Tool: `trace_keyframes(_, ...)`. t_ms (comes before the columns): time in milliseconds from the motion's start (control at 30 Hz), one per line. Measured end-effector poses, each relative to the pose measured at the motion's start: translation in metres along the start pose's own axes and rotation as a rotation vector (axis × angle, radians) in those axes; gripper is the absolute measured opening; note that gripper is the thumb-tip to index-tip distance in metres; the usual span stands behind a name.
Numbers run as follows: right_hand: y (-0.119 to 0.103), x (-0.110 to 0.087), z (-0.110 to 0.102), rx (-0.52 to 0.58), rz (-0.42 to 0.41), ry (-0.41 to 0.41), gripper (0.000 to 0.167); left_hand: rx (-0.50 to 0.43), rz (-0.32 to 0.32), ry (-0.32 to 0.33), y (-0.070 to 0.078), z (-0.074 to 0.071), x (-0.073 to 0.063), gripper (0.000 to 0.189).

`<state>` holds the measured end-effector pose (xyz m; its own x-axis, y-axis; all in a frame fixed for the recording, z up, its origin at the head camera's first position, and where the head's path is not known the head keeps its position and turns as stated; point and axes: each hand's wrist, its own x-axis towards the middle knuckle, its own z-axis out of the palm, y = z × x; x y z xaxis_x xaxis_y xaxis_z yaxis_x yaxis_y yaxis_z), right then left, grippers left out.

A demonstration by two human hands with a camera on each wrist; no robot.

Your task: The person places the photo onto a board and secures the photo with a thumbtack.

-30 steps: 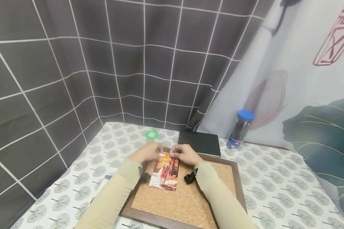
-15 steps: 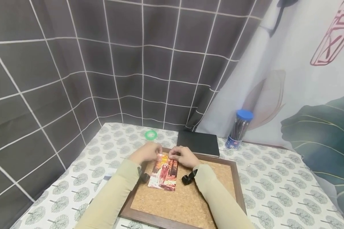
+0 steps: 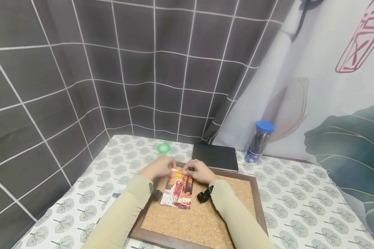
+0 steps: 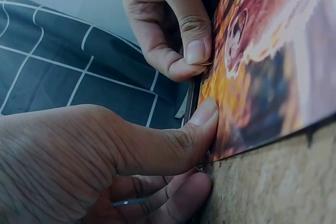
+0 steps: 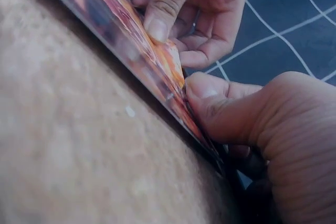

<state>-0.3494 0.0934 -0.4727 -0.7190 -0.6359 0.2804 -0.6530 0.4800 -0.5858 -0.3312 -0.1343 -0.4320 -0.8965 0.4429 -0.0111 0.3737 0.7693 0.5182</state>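
A glossy photo (image 3: 176, 193) of a golden dog among autumn leaves lies over the upper left of a corkboard (image 3: 187, 223) with a brown frame. Both hands are at its far edge. My left hand (image 3: 160, 167) pinches the left corner; in the left wrist view its thumb (image 4: 202, 114) lies on the printed face with the fingers behind. My right hand (image 3: 201, 171) pinches at the right corner, its thumb (image 5: 207, 95) and forefinger meeting at the photo's edge. A tiny glint shows between these tips; I cannot tell what it is. The photo (image 5: 123, 45) stands slightly off the cork near this edge.
Behind the board lies a black notebook (image 3: 215, 156). A green tape roll (image 3: 163, 148) sits at the back left, and a blue-lidded tub of pencils (image 3: 259, 141) stands at the back right. Pale flat papers (image 3: 114, 197) lie partly under the left sleeve. Dark checked curtain hangs behind.
Both hands stay at the photo's far edge, and photo and board keep their places. The head view has shifted very slightly.
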Motion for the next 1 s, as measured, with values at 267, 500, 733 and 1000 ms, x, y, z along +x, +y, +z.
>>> trace_keyframes(267, -0.004, 0.005, 0.0, -0.076, -0.003, 0.014, 0.007, 0.012, 0.011, 0.009, 0.002, -0.001, 0.002, 0.024)
trace_keyframes(500, -0.008, 0.008, 0.003, -0.086, 0.076, 0.01, 0.006, 0.011, 0.0, 0.017, 0.0, 0.002, 0.0, 0.024)
trace_keyframes(733, -0.014, 0.012, 0.003, -0.118, 0.132, 0.008, 0.005, 0.019, -0.007, 0.024, 0.002, 0.0, 0.0, 0.024)
trace_keyframes(1000, -0.025, 0.01, 0.002, -0.102, 0.199, 0.013, 0.005, 0.03, 0.003, 0.016, 0.003, 0.003, 0.0, 0.024)
